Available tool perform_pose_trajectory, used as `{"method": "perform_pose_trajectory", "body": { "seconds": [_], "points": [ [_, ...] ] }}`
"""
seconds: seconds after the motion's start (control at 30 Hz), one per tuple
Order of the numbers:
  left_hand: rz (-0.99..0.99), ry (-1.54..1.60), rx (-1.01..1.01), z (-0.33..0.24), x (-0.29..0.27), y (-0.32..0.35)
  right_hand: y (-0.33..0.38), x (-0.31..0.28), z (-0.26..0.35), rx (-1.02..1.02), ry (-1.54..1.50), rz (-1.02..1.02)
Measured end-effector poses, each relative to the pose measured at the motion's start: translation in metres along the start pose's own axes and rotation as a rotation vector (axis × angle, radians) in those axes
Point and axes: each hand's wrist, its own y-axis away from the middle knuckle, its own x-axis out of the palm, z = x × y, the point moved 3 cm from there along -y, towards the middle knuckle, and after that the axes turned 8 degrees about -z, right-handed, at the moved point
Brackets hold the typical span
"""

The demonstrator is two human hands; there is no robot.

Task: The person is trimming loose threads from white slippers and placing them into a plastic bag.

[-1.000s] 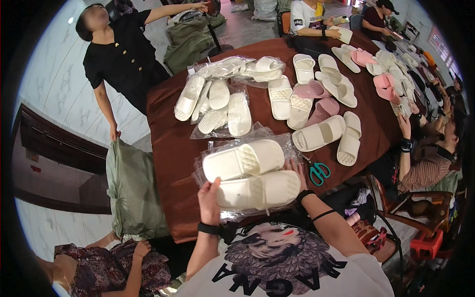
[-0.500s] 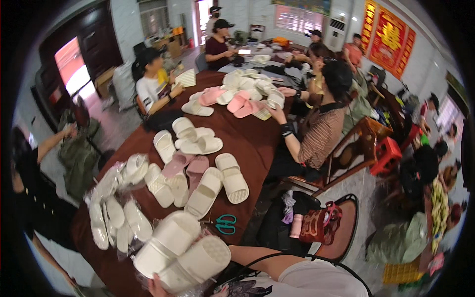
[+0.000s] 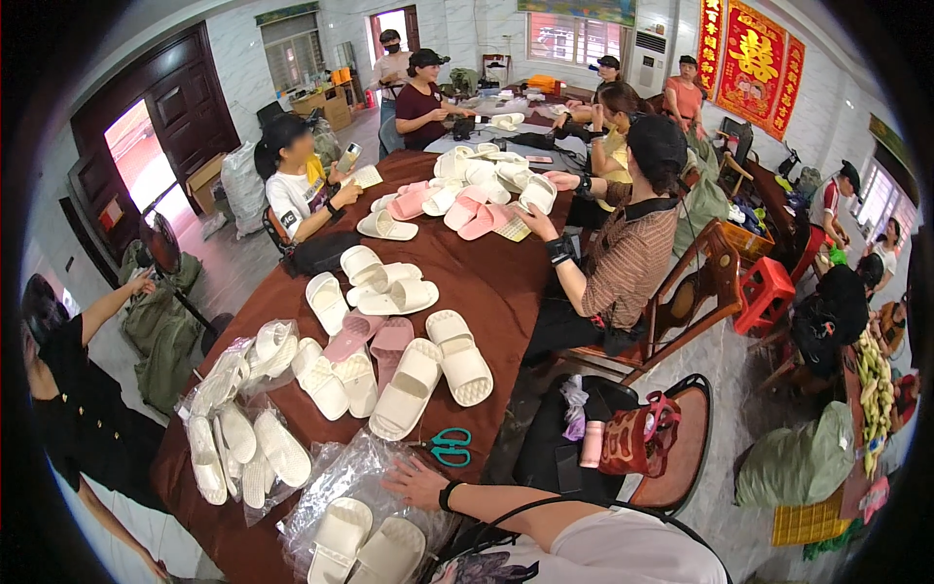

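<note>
Head view, looking over a long table draped in dark brown cloth (image 3: 501, 292), stretching from near left to far centre. Seeing along its right side a seated co-worker in a brown striped shirt (image 3: 632, 258), occupying a dark wooden armchair (image 3: 715, 277) and reaching to a heaped pile of white and pink slippers (image 3: 486, 175) on the far part of the cloth. Finding at the left a cluster of white slippers in clear plastic bags (image 3: 282, 450). Making out, between cluster and pile, loose white slippers with textured soles (image 3: 407, 389), lying around dusty-pink slippers (image 3: 392, 341). Spotting crinkled clear plastic sleeves (image 3: 336, 467) at the near end of the table. Seeing a matching pair of plain white slippers (image 3: 342, 533) side by side at the bottom edge of the view, overlapping the plastic. Resting the right hand (image 3: 416, 484) on the sleeves, just beyond and right of that pair, spreading its fingers wide. Being unable to tell the left hand's grip, with that hand lying out of view. Noticing teal-handled scissors (image 3: 449, 446) just beyond the right hand, and wearing a slim black wristband (image 3: 448, 496) on that wrist.
</note>
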Motion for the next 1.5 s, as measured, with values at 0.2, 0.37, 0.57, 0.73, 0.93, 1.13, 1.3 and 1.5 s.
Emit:
{"method": "perform_pose_trajectory", "body": {
  "seconds": [0.2,0.37,0.57,0.73,0.93,1.13,1.3,1.5],
  "points": [
    [0.075,-0.242,-0.035,-0.029,0.003,0.000,-0.006,-0.002,0.011,-0.040,0.032,0.010],
    [-0.060,0.799,-0.375,0.045,-0.023,-0.020,-0.035,-0.018,0.032,-0.131,0.147,-0.213],
    [-0.188,0.607,-0.271,-0.037,0.012,0.017,-0.031,-0.014,0.000,-0.056,0.087,-0.192],
    [-0.074,0.716,-0.405,-0.054,0.006,0.030,-0.027,0.010,0.008,-0.062,0.075,-0.106],
    [-0.043,0.648,-0.343,-0.046,0.010,0.020,-0.026,0.007,0.002,-0.041,0.048,-0.059],
    [-0.209,0.589,-0.336,-0.043,0.028,0.003,-0.029,0.001,-0.002,-0.035,0.105,-0.090],
    [-0.156,0.647,-0.330,-0.064,0.010,0.006,-0.037,-0.003,0.011,-0.045,0.002,-0.090],
    [0.005,0.563,-0.213,-0.080,0.029,0.020,-0.026,-0.009,-0.005,0.001,-0.054,-0.111]
  ]
}}
